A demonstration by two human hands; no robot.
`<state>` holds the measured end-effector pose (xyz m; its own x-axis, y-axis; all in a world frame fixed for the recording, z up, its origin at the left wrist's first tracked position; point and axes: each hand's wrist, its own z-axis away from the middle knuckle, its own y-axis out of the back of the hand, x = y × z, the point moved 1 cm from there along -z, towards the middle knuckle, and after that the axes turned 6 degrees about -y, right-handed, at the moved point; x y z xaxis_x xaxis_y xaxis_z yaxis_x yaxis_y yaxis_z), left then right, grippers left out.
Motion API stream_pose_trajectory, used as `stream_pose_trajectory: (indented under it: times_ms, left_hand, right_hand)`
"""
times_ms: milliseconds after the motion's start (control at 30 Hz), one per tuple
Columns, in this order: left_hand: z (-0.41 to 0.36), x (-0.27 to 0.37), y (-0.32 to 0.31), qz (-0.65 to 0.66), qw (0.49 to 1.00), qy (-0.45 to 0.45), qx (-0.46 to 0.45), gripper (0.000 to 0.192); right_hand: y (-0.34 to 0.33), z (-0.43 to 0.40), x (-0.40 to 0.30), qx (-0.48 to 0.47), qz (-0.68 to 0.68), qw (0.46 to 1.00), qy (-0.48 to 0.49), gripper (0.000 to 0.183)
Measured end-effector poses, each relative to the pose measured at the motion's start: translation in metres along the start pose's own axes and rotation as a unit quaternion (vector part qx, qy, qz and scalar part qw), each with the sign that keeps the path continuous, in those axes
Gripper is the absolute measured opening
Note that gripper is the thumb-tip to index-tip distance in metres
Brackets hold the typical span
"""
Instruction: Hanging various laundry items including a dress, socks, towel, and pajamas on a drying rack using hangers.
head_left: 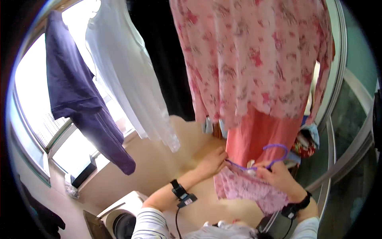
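Observation:
Low in front of me, a pink patterned garment (247, 186) hangs from a purple clothes hanger (279, 145). My right hand (276, 176) grips this hanger just below its hook. At the hanger's other end, my left hand (213, 161) pinches the garment's edge and the hanger's tip. How far the hanger reaches inside the garment is partly hidden by my fingers. Just beyond both hands hangs a coral-coloured cloth (262, 134), its upper part covered by a large pink printed garment (250, 59).
A white garment (125, 68), a dark purple garment (80, 83) and a black cloth (167, 59) hang at left and centre. A front-loading washing machine (124, 224) stands lower left, below windows (74, 146). Framed glass sliding doors (349, 110) run along the right.

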<state>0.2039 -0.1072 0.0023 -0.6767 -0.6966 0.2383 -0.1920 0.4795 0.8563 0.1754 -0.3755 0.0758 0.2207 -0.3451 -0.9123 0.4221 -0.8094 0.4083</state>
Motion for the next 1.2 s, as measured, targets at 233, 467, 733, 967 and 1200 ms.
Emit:
stream_pose_trajectory:
  times_ms: [233, 467, 733, 967, 1200]
  left_hand:
    - [-0.033, 0.029, 0.082, -0.060, 0.947, -0.064, 0.309, 0.022]
    - [-0.085, 0.041, 0.134, -0.142, 0.931, -0.123, 0.314, 0.034]
    - [-0.274, -0.008, 0.145, 0.157, 0.944, -0.089, 0.276, 0.043]
    - [-0.338, 0.084, 0.120, 0.333, 0.925, -0.158, 0.092, 0.031]
    - [-0.332, 0.070, 0.109, 0.236, 0.966, -0.105, 0.030, 0.041]
  right_hand:
    - [0.036, 0.052, -0.021, 0.211, 0.131, 0.951, 0.183, 0.025]
    - [0.064, 0.091, 0.020, 0.170, -0.023, 0.985, -0.018, 0.019]
    - [0.063, 0.088, -0.001, 0.193, -0.156, 0.969, -0.005, 0.022]
    - [0.075, 0.081, -0.023, 0.157, -0.157, 0.974, -0.042, 0.022]
    - [0.104, 0.072, -0.038, 0.137, -0.102, 0.985, 0.025, 0.027]
